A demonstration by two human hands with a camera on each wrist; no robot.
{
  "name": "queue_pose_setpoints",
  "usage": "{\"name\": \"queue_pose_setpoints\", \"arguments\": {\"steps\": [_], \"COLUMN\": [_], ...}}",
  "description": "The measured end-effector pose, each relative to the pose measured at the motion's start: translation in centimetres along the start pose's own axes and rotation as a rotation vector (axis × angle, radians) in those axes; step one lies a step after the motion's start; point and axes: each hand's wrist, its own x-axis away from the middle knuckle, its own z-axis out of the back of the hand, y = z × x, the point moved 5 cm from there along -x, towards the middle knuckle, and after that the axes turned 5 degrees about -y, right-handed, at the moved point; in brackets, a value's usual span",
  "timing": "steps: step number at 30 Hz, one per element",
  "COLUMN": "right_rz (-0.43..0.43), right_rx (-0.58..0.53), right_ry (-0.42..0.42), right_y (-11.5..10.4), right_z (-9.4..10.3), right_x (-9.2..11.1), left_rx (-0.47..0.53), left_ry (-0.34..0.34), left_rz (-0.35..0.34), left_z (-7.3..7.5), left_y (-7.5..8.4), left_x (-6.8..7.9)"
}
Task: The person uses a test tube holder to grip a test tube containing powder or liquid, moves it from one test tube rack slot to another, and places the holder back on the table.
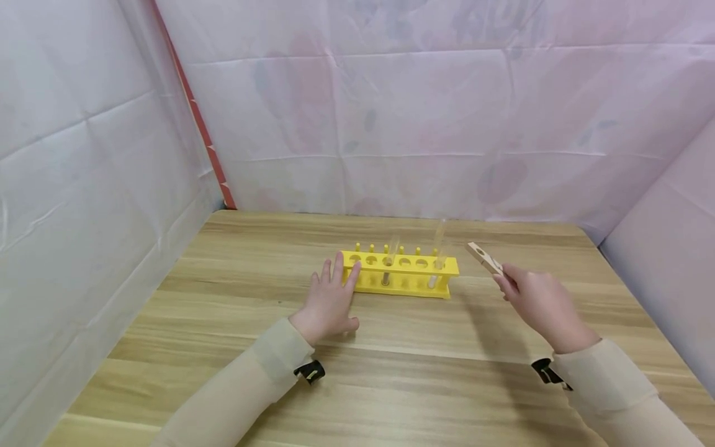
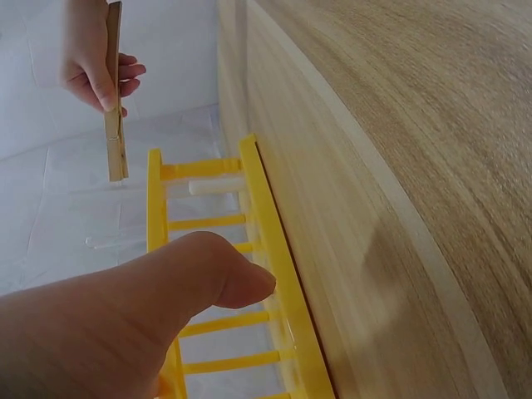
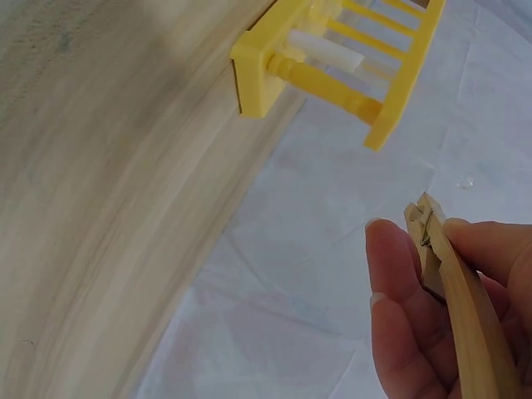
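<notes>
L hand (image 1: 328, 302): fingers straight, resting on table (image 1: 223, 347) w/ fingertips at left end of yellow tube rack (image 1: 399, 273). R hand (image 1: 539, 304): pinches wooden tube clamp (image 1: 483, 257), raised just right of rack. Two glass tubes (image 1: 438, 261) stand in rack.

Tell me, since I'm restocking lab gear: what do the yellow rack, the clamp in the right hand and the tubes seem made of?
The yellow tube rack looks like moulded plastic: uniform colour, slight gloss. The pale wooden clamp held by the right hand shows grain and a matte, unfinished surface. The clear test tubes are transparent, glass or clear plastic; the pictures cannot settle which.
</notes>
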Motion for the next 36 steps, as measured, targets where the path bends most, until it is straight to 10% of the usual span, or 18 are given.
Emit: {"name": "queue_pose_setpoints", "arguments": {"steps": [36], "right_rz": [-0.04], "right_rx": [0.034], "right_ry": [-0.026], "right_y": [2.4], "right_z": [-3.2], "right_x": [0.7], "left_rx": [0.023], "left_ry": [-0.005], "left_rz": [-0.009], "left_z": [-0.1], "left_y": [0.0], "left_x": [0.0]}}
